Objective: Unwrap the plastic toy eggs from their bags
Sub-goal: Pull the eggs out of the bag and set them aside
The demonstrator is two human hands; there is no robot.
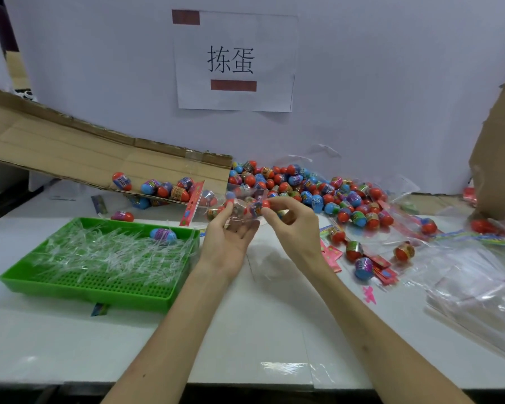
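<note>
Left of the grip: green perforated plastic tray (99, 295). Left hand (231, 234) and right hand (293, 225) pinch a clear plastic bag of toy eggs (252, 210). White paper sign (235, 61) above reads "拣蛋". Right: loose pile of red-and-blue plastic eggs (318, 188), labels illegible.

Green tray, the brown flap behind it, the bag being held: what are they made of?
Green tray: looks like moulded plastic, glossy, with a perforated grid floor. Brown flap: corrugated cardboard, matte, with creases and a ragged edge. Bag: probably thin clear plastic film; it crinkles, glints and shows the eggs inside.
</note>
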